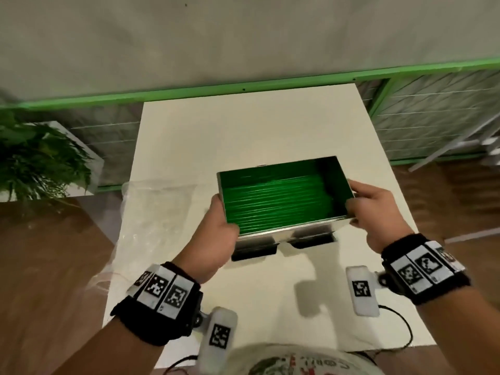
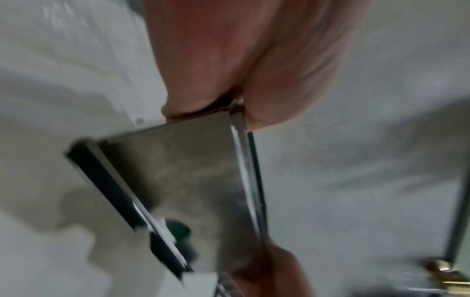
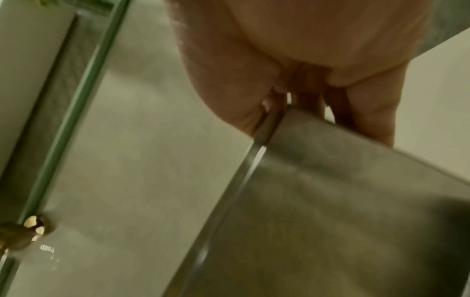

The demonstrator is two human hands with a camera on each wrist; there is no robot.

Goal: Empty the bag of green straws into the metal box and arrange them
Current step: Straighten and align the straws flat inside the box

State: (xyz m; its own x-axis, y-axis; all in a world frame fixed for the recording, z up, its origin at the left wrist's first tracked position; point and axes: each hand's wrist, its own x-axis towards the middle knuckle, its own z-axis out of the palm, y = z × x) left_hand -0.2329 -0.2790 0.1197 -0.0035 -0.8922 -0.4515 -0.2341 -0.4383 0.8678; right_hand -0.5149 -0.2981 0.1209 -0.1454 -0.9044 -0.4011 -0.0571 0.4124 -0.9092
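The metal box (image 1: 290, 234) is held above the white table (image 1: 243, 136), tilted toward me, with green straws (image 1: 276, 201) lying side by side inside it. My left hand (image 1: 219, 226) grips its near left corner, thumb over the rim. My right hand (image 1: 376, 209) grips the right end, thumb over the rim and fingers behind the wall. In the left wrist view my left hand (image 2: 229, 84) pinches a corner of the shiny metal box (image 2: 183, 180). In the right wrist view my right hand (image 3: 292, 70) clasps the metal box (image 3: 343, 201) at its edge. The clear plastic bag (image 1: 146, 209) lies crumpled at the table's left.
A potted green plant (image 1: 40, 163) stands to the left on a white stand. A green-framed wire rack (image 1: 433, 117) runs behind and to the right of the table. Brown floor shows on both sides. The box casts a dark shadow (image 1: 254, 250) on the table.
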